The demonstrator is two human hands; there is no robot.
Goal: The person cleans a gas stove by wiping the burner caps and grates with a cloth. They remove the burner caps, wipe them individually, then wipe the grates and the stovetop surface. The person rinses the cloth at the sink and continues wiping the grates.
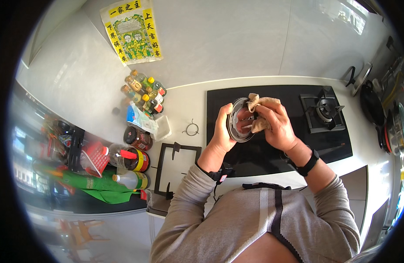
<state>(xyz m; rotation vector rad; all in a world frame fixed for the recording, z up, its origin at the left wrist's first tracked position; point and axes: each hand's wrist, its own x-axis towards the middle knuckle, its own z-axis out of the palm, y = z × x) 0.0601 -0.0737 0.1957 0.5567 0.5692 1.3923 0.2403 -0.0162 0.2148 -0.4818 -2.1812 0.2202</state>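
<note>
My left hand (221, 133) grips a round metal burner ring (234, 122) by its left side, with fingers showing through its open centre. The ring is held tilted above the black glass gas cooktop (271, 161). In my right hand (278, 128) is a crumpled beige cloth (267, 100), pressed against the ring's right rim. To the right, a burner (325, 110) sits on the cooktop within its square pan support (307, 128). Another black pan support (159, 171) lies on the white counter to the left, with a thin wire ring (192, 129) beyond it.
Several sauce bottles (147, 88) crowd the back left corner. Nearer stand a dark-lidded jar (137, 138), a white plastic bottle (132, 179) and a green bag (100, 184). Black pans (371, 105) stand along the right side. A printed poster (133, 36) hangs on the wall.
</note>
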